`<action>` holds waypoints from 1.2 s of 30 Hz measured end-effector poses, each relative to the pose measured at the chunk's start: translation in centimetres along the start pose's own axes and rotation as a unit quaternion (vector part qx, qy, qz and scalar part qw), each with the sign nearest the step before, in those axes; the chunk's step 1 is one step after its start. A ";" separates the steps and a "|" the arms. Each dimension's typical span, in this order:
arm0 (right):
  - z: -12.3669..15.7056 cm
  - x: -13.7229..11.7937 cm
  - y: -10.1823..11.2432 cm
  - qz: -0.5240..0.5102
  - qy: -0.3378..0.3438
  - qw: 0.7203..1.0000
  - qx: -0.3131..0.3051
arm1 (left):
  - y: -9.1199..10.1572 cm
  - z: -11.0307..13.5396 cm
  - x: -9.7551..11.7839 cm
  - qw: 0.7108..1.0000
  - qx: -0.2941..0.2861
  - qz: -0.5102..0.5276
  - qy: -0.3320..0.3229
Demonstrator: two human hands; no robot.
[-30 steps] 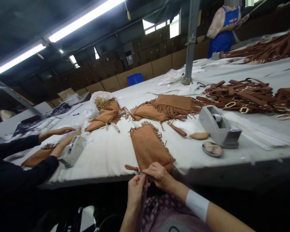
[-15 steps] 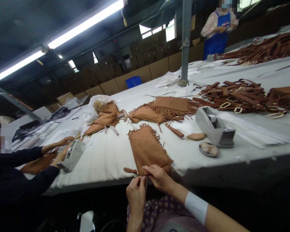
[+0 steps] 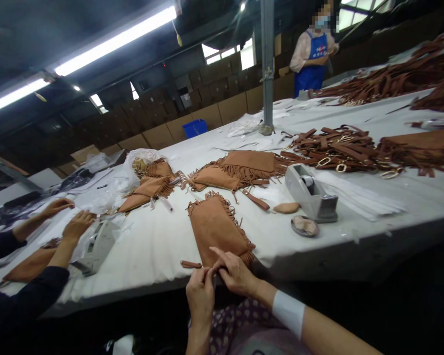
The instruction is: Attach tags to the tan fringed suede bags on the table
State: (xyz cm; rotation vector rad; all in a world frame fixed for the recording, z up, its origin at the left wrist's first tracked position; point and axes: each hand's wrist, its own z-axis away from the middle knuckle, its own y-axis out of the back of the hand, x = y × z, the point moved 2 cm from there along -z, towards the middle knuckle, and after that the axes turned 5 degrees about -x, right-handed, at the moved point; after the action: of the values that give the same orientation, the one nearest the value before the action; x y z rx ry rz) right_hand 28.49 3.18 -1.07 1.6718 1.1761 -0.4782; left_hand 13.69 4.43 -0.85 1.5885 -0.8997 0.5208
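Observation:
A tan suede pouch [image 3: 215,224] with fringe along its far and right sides lies flat at the table's front edge. Its small strap-like zipper pull [image 3: 191,265] sticks out to the left at the near corner. My left hand [image 3: 200,293] is closed in a pinch on the pouch's near edge, beside that pull. Close against it, my right hand [image 3: 237,273] grips the same edge between thumb and fingers, with the index finger stretched over the suede. The exact spot between the fingertips is hidden.
Right of the pouch stand a grey tape dispenser [image 3: 311,192] and a small round dish [image 3: 304,226]. Behind lie more fringed pouches [image 3: 249,161] and a heap of brown straps [image 3: 336,145]. At left, a co-worker's hands [image 3: 77,224] work near another tape dispenser [image 3: 98,246].
The view has swung slightly right. My hands have drawn together at the pouch's near edge, and my right index finger has stretched out. The co-worker's hands at left have lifted and spread apart.

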 end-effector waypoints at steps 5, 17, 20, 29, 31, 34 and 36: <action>0.6 -1.4 0.8 -0.058 -0.093 0.990 0.085 | 0.4 -0.5 -0.4 0.993 0.011 0.089 0.081; 0.6 0.9 -4.6 -0.376 -0.334 0.864 -0.002 | 1.0 -1.9 -1.2 0.965 0.012 0.235 0.119; 0.4 0.8 -5.0 -0.410 -0.348 0.843 0.005 | 2.2 -1.1 -2.8 0.962 -0.032 0.230 0.141; 0.8 -0.2 -5.4 -0.436 -0.355 0.827 0.024 | 1.2 1.6 -2.8 0.925 -0.191 0.287 0.159; 0.8 -0.1 -5.5 -0.424 -0.371 0.825 0.039 | 0.9 1.8 -3.2 0.915 -0.127 0.324 0.203; 0.7 0.0 -6.4 -0.392 -0.415 0.819 0.053 | 1.4 2.1 -4.1 0.907 -0.074 0.334 0.245; 0.9 -0.5 -6.7 -0.365 -0.403 0.839 0.028 | 1.4 2.3 -3.9 0.923 -0.043 0.284 0.255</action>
State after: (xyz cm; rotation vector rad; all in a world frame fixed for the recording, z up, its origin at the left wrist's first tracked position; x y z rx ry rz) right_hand 22.68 2.39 -4.41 0.8054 1.0866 -1.5313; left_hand 9.89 3.22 -3.42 1.0118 -0.9484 1.2234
